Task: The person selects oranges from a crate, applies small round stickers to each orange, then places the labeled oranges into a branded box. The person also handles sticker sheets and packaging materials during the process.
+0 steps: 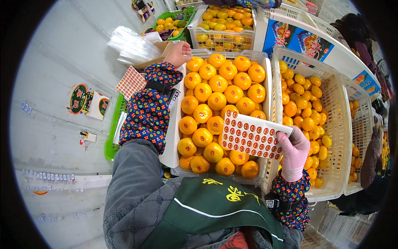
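Observation:
My right hand, in a pink knitted glove, grips the right end of a white sheet of round red stickers. The sheet hangs over the lower right of a crate filled with oranges, many bearing a small red sticker. My bare left hand is at the far left corner of that crate, beside the corner orange. Its fingers reach rightward, somewhat apart, and nothing shows in them. Whether a fingertip touches the orange, I cannot tell.
Another sticker sheet lies left of my left sleeve, near clear plastic packaging. A white basket of small orange fruit stands right. Beyond the crate are a fruit basket and a green basket. People work at the far right.

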Demonstrator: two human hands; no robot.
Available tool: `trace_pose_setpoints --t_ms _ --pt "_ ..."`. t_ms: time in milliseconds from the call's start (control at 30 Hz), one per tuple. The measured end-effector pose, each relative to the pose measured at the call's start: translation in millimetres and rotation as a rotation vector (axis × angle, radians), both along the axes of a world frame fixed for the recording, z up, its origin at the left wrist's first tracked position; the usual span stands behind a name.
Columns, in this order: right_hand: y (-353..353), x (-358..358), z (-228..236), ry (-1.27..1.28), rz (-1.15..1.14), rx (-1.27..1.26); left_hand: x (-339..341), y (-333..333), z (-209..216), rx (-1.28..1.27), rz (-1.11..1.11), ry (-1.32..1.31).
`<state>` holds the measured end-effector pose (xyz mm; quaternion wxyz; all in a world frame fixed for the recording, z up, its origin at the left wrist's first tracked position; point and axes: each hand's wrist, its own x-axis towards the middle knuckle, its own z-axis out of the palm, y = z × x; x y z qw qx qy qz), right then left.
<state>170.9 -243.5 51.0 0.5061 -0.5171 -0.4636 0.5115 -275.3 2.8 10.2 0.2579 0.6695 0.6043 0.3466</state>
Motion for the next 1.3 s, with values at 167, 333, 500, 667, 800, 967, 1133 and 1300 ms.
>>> trace_pose_setpoints --t_ms 167,333,500,667,800,967,1133,1300 --pt "0.0 -1.5 -1.4 0.027 0.014 0.012 7.0 6.0 -17.0 0.021 -0.020 -0.008" --pt "0.2 -0.7 -2.8 -0.012 -0.004 0.002 22.1 8.9 -22.6 0.119 0.055 0.424" --pt "-0.4 -1.0 -0.7 0.011 0.065 0.036 49.8 -27.8 14.9 0.370 0.070 0.749" --pt "-11.3 -5.5 0.9 -0.137 0.337 0.019 111.3 -179.5 51.0 0.190 -0.718 0.109" --pt "-26.3 -18.5 3.3 -0.277 0.518 0.036 154.2 -287.9 36.2 -0.204 -0.668 -0.091" --pt "-46.6 -12.5 13.9 -0.621 0.606 0.407 114.6 -333.7 27.8 -0.169 -0.514 -0.090" --pt "-92.5 52.0 13.2 -0.669 0.149 0.205 -61.6 -354.1 28.9 -0.051 0.199 -0.029" --pt "-118.3 52.2 -25.7 -0.357 -0.211 0.122 -188.2 -337.1 4.3 -0.150 0.399 -0.084"
